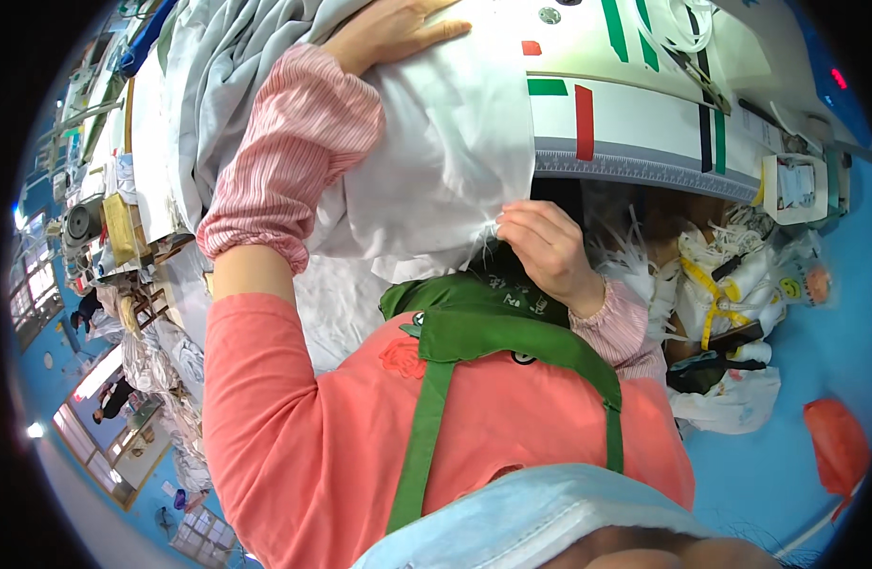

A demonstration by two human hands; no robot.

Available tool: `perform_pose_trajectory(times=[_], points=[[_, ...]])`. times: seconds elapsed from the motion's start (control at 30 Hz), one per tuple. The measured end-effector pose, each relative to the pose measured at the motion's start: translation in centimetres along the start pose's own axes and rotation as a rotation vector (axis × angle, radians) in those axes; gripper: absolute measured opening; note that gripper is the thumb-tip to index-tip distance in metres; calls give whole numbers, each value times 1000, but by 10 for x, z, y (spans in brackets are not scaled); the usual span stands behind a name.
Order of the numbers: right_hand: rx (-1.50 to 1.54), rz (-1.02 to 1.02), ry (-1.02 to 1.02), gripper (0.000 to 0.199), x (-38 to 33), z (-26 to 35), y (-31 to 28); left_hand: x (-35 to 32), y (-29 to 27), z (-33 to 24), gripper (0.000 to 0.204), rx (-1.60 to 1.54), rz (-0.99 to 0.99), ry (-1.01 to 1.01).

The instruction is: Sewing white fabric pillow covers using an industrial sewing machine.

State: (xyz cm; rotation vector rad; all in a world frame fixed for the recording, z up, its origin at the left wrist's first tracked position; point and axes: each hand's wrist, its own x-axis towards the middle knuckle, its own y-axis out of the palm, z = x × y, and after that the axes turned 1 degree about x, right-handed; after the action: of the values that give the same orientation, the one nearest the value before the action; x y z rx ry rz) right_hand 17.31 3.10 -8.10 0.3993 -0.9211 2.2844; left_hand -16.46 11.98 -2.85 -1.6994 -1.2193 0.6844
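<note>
A large piece of white fabric lies over the table edge and hangs down toward my lap. My left hand rests flat on it near the top, with its fingers stretched out to the right. At the fabric's lower right corner, my right hand pinches the edge between thumb and fingers. Loose threads dangle beside that pinch. Grey-white folds of cloth bunch up to the left of my left forearm.
A long ruler runs along the table's front edge, below red and green tape strips. Scissors lie at the far right, near a white box. Bags with a yellow tape measure are at the right; a red bag is on the blue floor.
</note>
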Motion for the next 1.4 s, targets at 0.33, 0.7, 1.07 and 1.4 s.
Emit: perform_pose_trajectory(times=[0.33, 0.7, 1.07, 1.4], points=[[-67, -20, -11, 20, 53, -5, -15, 19, 47, 139, 52, -124, -69, -38], [24, -16, 104, 9, 122, -42, -22, -10, 58, 243, 50, -241, -134, -58], [-48, -9, 249, 8, 144, -59, -29, 96, -11, 201, 45, 370, -403, 4], [231, -339, 256, 20, 6, -14, 25, 2, -11, 37, 53, 511, -144, -202]])
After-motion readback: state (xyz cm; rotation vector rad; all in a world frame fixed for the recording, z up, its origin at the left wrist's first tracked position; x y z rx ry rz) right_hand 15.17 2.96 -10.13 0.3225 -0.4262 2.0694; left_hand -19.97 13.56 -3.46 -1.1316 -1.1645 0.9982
